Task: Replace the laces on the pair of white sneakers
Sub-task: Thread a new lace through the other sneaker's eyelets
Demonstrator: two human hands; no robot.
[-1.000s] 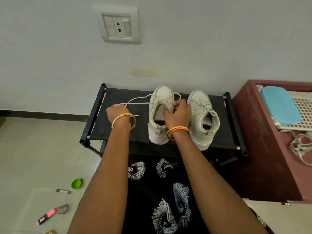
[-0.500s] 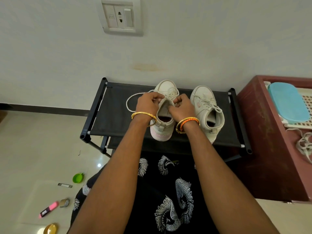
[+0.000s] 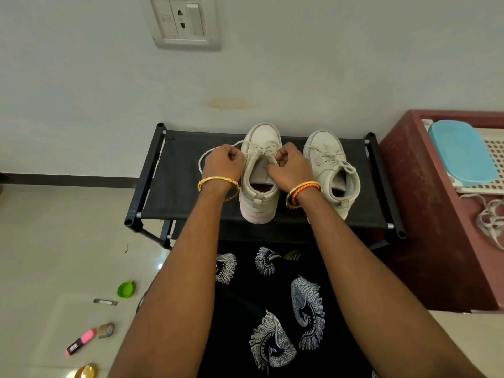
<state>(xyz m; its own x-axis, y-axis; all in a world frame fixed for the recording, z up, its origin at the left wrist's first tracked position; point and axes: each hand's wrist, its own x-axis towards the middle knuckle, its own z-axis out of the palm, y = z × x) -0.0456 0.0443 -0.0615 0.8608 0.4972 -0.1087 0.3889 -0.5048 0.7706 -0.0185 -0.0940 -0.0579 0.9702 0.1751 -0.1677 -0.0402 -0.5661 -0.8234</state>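
**Two hands on the left sneaker's lace**

Two forearms reach from the near edge, over a black printed garment, toward a low black rack (image 3: 191, 186) against the wall. On the floor at near left lie a pink marker (image 3: 81, 341) and a green cap (image 3: 126, 289), well apart from the work.

Both white sneakers stand on the rack, heels toward the person, likely so the tongues and eyelets face up within easy reach. The left hand (image 3: 222, 165) is curled beside the left sneaker (image 3: 260, 173), fingers closed round a lace (image 3: 203, 162) that loops out to the left over the rack; keeping that slack out to the side probably stops it tangling. The right hand (image 3: 290, 166) sits at the shoe's right side, thumb and forefinger pinched at the top of the tongue, seemingly on the other lace end, though the exact contact is too small to be sure. Holding one end on each side suggests the person is evening or tightening the lace near the top eyelets.

The right sneaker (image 3: 331, 170) stands just beside, laced and tied in a bow, so it looks finished.

At far right, on a maroon cabinet (image 3: 425, 214), a loose bundle of pale laces (image 3: 491, 219) lies near a white tray (image 3: 493, 148) with a blue lid (image 3: 463, 151), set aside out of the way, perhaps the old pair.
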